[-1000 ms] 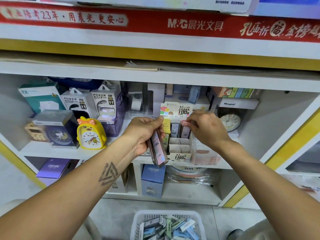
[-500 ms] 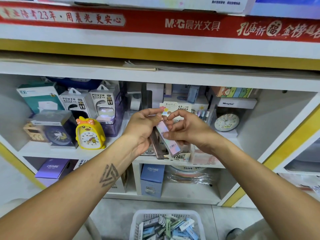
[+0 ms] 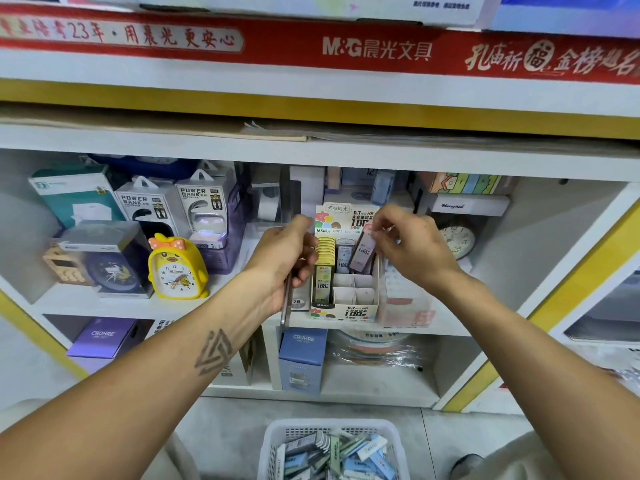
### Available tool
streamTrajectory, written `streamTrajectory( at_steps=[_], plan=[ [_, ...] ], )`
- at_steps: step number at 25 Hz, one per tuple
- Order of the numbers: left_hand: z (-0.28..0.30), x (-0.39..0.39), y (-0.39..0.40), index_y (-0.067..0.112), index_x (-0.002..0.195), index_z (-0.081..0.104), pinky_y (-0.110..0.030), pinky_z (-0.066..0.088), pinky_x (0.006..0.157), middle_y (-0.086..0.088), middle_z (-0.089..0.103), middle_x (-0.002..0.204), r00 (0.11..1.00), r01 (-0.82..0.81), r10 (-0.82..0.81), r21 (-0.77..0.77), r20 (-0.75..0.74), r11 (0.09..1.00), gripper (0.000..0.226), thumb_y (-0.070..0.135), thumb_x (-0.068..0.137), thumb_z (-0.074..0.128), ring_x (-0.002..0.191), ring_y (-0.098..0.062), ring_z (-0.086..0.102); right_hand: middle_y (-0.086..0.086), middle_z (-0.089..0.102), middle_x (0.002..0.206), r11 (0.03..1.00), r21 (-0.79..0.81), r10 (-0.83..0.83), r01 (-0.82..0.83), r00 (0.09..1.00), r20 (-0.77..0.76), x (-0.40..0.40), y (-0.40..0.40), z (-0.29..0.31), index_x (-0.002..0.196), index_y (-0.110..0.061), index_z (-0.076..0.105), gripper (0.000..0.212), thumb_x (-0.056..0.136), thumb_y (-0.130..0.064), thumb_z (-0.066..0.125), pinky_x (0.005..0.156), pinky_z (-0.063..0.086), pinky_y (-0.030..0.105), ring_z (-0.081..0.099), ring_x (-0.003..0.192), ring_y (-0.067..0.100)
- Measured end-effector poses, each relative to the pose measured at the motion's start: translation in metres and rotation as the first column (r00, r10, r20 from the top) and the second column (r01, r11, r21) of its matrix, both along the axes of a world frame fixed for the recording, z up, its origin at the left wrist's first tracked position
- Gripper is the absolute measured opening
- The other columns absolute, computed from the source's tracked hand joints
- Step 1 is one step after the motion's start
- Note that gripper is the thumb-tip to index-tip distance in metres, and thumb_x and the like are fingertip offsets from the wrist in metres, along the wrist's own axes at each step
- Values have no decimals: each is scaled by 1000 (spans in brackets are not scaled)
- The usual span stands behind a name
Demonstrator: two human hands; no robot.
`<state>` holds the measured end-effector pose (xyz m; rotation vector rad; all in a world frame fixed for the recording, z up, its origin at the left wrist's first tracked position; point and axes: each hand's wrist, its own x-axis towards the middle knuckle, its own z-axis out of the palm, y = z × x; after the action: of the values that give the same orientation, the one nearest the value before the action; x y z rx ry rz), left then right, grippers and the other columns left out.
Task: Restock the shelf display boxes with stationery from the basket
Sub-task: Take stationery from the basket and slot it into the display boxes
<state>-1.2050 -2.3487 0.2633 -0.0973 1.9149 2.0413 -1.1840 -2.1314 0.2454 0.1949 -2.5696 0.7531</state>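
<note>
White shelf unit (image 3: 346,152) is filling the view under a red banner (image 3: 311,46). The display box (image 3: 346,306) is sitting between the hands. Right hand (image 3: 415,251) is pinching a tilted lead case (image 3: 362,252) over the box's rear right slots. Left hand (image 3: 287,258) is gripping several cases (image 3: 286,306), mostly hidden. Below, the basket (image 3: 273,441) is being cropped.

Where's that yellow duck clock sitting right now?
The yellow duck clock stands on the middle shelf, left of centre, between a boxed dark clock and the left hand, in front of the power bank boxes.
</note>
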Motion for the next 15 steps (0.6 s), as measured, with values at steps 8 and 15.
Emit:
streamTrajectory(
  at_steps=[8,15],
  plan=[
    [-1,0,-5,11,77,49,-20,26,39,-13,52,60,998,39,-50,235,41,971,14,8,80,35,47,-19,36,6,75,90,981,180,-54,70,994,-95,-2,-1,-2,107,-18,63,11,98,-25,62,71,55,44,68,81,33],
    [-8,-1,2,2,103,58,-35,58,60,-13,64,81,996,74,-60,273,-61,959,20,-9,87,63,63,-22,65,2,73,89,947,316,-48,60,998,-46,-3,-2,-10,98,-14,70,9,97,-20,63,65,52,37,66,79,28]
  ],
)
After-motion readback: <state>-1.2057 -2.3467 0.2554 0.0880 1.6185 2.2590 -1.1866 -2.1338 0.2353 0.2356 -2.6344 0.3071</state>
